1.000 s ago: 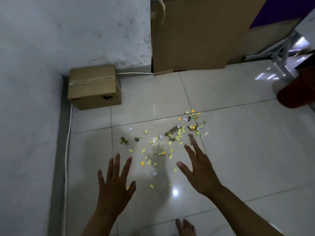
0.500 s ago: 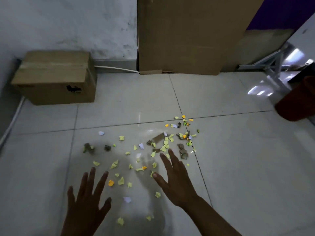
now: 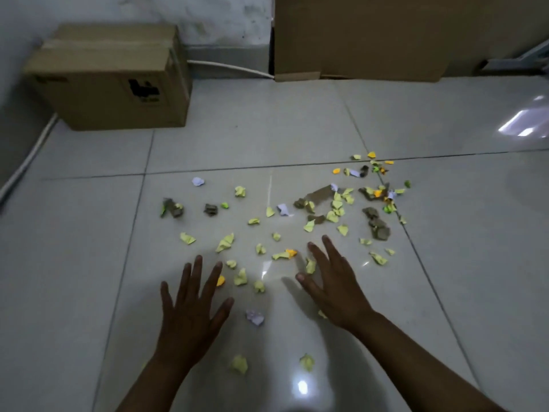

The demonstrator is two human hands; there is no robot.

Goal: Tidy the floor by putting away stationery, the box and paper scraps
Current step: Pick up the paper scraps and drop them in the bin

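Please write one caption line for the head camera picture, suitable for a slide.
Both open hands, left hand and right hand, reach over paper scraps scattered on the tiled floor.

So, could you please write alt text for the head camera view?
Two bare hands, left and right, fingers spread, reach over small crumpled yellow, orange, white and brown paper scraps scattered on the glossy white tiled floor. A closed brown cardboard box sits against the wall.

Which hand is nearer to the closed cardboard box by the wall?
Left. The left hand is below the box, slightly right; the right hand is farther right, over the scraps.
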